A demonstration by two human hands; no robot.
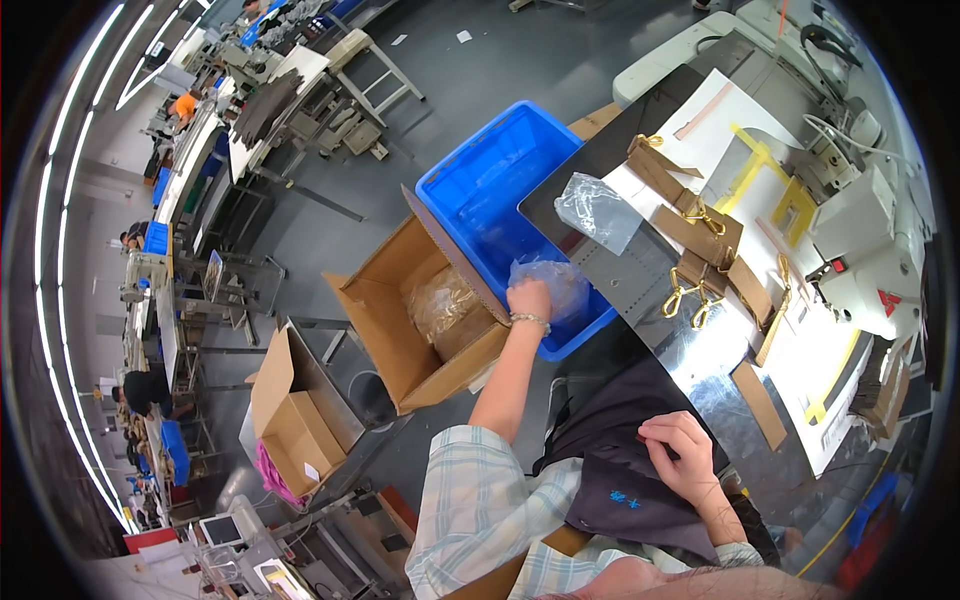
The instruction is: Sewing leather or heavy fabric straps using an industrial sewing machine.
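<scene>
My left hand (530,297) reaches out over the blue plastic bin (500,150) and is closed on a clear plastic bag (563,290). The bag hangs crumpled above the bin's near end. Close to my lap, my right hand (680,455) is curled with its fingers pressed together. Whatever it may hold is too small or hidden to make out. Just left of the bin stands an open cardboard box (385,340) with a bundle in clear plastic wrap (448,310) inside. Another clear plastic bag (600,212) lies flat on the table corner, beyond my left hand.
On the metal worktable (690,355) to my right lie brown strips with gold-coloured hooks (705,215) and a white sheet (725,115). A sewing machine (860,230) stands at its far right. A smaller open carton (300,440) sits at left. Several people work at distant benches.
</scene>
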